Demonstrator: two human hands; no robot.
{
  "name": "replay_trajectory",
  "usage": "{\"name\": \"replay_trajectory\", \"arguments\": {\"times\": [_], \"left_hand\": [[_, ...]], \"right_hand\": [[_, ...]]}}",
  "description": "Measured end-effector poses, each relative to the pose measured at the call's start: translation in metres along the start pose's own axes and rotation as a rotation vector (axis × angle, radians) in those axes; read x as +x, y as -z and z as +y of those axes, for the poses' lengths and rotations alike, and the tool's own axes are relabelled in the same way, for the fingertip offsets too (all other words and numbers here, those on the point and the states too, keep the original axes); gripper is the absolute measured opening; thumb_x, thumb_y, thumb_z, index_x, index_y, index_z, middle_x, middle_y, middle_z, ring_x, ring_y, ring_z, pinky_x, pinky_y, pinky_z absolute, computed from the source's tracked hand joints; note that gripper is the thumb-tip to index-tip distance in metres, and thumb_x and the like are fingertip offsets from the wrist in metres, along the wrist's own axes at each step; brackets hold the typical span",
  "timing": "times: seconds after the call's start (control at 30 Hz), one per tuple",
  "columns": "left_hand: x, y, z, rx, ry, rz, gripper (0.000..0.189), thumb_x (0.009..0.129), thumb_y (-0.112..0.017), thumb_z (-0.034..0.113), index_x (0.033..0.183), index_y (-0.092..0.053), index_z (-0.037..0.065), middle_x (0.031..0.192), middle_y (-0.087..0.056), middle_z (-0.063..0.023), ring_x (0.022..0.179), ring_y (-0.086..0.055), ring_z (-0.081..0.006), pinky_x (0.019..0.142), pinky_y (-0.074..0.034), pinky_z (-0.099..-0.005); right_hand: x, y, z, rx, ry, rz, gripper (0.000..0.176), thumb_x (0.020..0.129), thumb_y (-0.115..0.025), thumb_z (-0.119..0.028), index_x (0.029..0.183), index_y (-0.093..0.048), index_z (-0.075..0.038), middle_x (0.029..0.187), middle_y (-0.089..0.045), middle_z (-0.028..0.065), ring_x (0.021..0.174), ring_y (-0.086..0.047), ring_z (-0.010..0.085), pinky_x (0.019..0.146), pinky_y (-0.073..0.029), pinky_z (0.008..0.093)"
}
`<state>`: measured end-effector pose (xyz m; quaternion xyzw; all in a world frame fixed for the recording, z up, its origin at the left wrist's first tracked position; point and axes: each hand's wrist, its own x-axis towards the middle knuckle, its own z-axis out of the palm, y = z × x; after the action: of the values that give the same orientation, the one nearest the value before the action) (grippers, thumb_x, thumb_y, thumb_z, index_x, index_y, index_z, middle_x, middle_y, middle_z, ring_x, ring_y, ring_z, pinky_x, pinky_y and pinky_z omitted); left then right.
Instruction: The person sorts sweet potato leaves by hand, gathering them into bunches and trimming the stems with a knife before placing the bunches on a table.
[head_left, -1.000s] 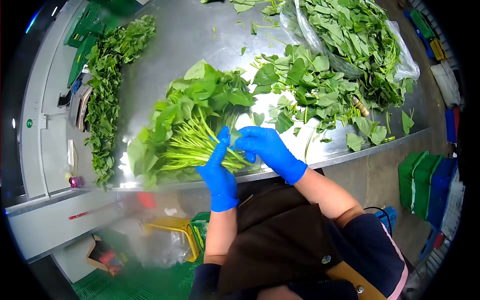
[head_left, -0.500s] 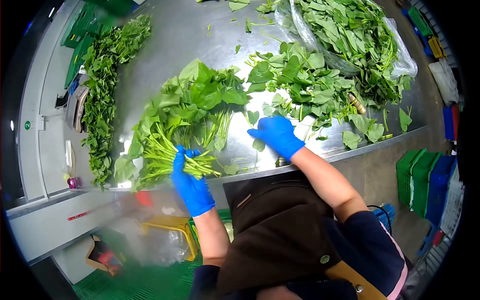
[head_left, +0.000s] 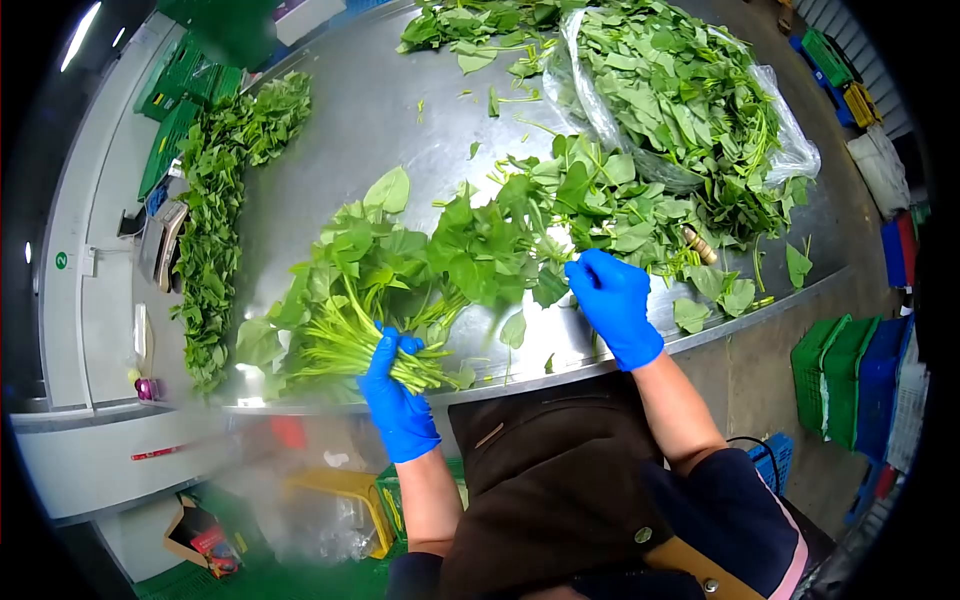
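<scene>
My left hand (head_left: 398, 385), in a blue glove, is wrapped round a thick bunch of leafy green stems (head_left: 345, 325). The cut ends point right toward my body and the leaves spread up and away over the steel table. My right hand (head_left: 615, 310), also gloved in blue, is closed in a pinch at the stem end of a leafy sprig (head_left: 490, 250). The sprig's leaves stretch left toward the bunch and are partly blurred. Just beyond the right hand lies a loose pile of leafy greens (head_left: 625, 205).
A clear plastic bag (head_left: 590, 80) full of greens lies at the back right of the steel table (head_left: 350, 130). A row of greens (head_left: 208, 250) lines the left edge, near a scale (head_left: 168, 240). Stacked crates (head_left: 835, 375) stand at right. A tan-banded object (head_left: 698, 243) lies by the pile.
My right hand has moved right and slightly down, and a leafy sprig now trails from its fingers. My left hand keeps its hold on the bunch, slightly lower in view.
</scene>
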<state>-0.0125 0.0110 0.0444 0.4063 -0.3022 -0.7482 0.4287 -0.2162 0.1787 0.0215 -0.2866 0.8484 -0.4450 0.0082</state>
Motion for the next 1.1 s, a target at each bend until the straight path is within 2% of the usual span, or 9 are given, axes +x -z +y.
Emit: {"name": "replay_trajectory", "arguments": {"times": [0.1,0.17,0.3,0.43,0.6,0.7,0.87,0.97,1.1], "left_hand": [[-0.002,-0.012,-0.001,-0.015,0.032,-0.008,0.027,0.078,-0.062,0.002,0.104,-0.055,-0.002,0.080,-0.059,-0.0096,0.066,-0.057,-0.0187,0.066,-0.049,-0.0332],[-0.012,-0.021,-0.002,0.053,0.039,0.084,0.023,0.077,-0.063,0.003,0.098,-0.058,-0.003,0.078,-0.060,-0.0103,0.066,-0.059,-0.0197,0.065,-0.049,-0.0321],[-0.011,-0.031,-0.008,0.070,0.021,0.015,0.022,0.077,-0.064,0.004,0.097,-0.059,-0.003,0.080,-0.060,-0.0099,0.067,-0.059,-0.0188,0.065,-0.049,-0.0319],[-0.019,-0.044,-0.008,0.181,-0.025,0.044,0.024,0.077,-0.064,0.002,0.099,-0.058,-0.003,0.085,-0.060,-0.0095,0.069,-0.059,-0.0188,0.065,-0.049,-0.0322],[-0.016,-0.042,-0.022,0.166,-0.053,-0.004,0.030,0.078,-0.064,0.001,0.106,-0.055,0.000,0.090,-0.061,-0.0088,0.073,-0.060,-0.0180,0.068,-0.049,-0.0307],[-0.017,-0.041,-0.029,0.149,-0.103,-0.022,0.027,0.080,-0.065,0.005,0.105,-0.057,0.000,0.093,-0.062,-0.0074,0.083,-0.060,-0.0167,0.074,-0.049,-0.0298],[-0.018,-0.043,-0.024,0.086,-0.050,-0.008,0.029,0.079,-0.063,0.002,0.107,-0.056,-0.001,0.092,-0.062,-0.0098,0.078,-0.062,-0.0213,0.071,-0.052,-0.0326],[-0.016,-0.040,-0.018,0.067,0.037,-0.012,0.036,0.073,-0.062,-0.004,0.109,-0.054,-0.001,0.092,-0.061,-0.0111,0.075,-0.063,-0.0234,0.068,-0.053,-0.0348],[-0.017,-0.044,-0.018,0.177,-0.063,-0.001,0.048,0.069,-0.063,-0.006,0.116,-0.051,0.000,0.101,-0.060,-0.0094,0.085,-0.061,-0.0210,0.077,-0.050,-0.0328]], "right_hand": [[0.007,0.018,0.000,0.112,0.047,0.161,0.008,0.075,-0.067,-0.007,0.072,-0.060,-0.005,0.056,-0.051,0.0068,0.043,-0.045,0.0176,0.043,-0.037,0.0281],[0.016,0.039,-0.014,0.108,0.258,0.265,0.007,0.074,-0.067,-0.004,0.073,-0.061,-0.005,0.058,-0.054,0.0069,0.045,-0.049,0.0169,0.044,-0.038,0.0277],[0.037,0.033,-0.006,0.064,0.164,0.185,0.004,0.077,-0.064,-0.004,0.075,-0.061,-0.004,0.060,-0.055,0.0093,0.047,-0.051,0.0184,0.045,-0.038,0.0284],[0.018,0.033,-0.035,0.683,-0.232,0.160,0.006,0.084,-0.061,-0.007,0.086,-0.064,-0.003,0.063,-0.060,0.0016,0.053,-0.053,0.0063,0.047,-0.041,0.0221],[-0.024,-0.012,-0.045,0.720,-0.017,-0.114,0.008,0.086,-0.059,-0.007,0.090,-0.064,-0.002,0.067,-0.062,0.0043,0.054,-0.056,0.0075,0.046,-0.043,0.0213],[-0.038,-0.024,-0.054,0.423,0.340,-0.195,0.007,0.079,-0.066,-0.008,0.085,-0.066,-0.004,0.064,-0.060,0.0072,0.049,-0.056,0.0141,0.046,-0.042,0.0256],[-0.037,-0.025,-0.057,0.250,0.526,-0.259,0.013,0.077,-0.067,-0.011,0.089,-0.066,-0.008,0.067,-0.060,0.0086,0.052,-0.058,0.0245,0.045,-0.043,0.0305],[-0.037,-0.032,-0.051,0.285,0.543,-0.357,0.015,0.079,-0.066,-0.013,0.093,-0.066,-0.008,0.065,-0.059,0.0053,0.051,-0.057,0.0183,0.047,-0.042,0.0284],[-0.011,-0.015,-0.060,0.711,0.055,-0.657,0.022,0.083,-0.065,-0.018,0.103,-0.066,-0.008,0.071,-0.056,-0.0010,0.062,-0.051,0.0053,0.055,-0.040,0.0219]]}}
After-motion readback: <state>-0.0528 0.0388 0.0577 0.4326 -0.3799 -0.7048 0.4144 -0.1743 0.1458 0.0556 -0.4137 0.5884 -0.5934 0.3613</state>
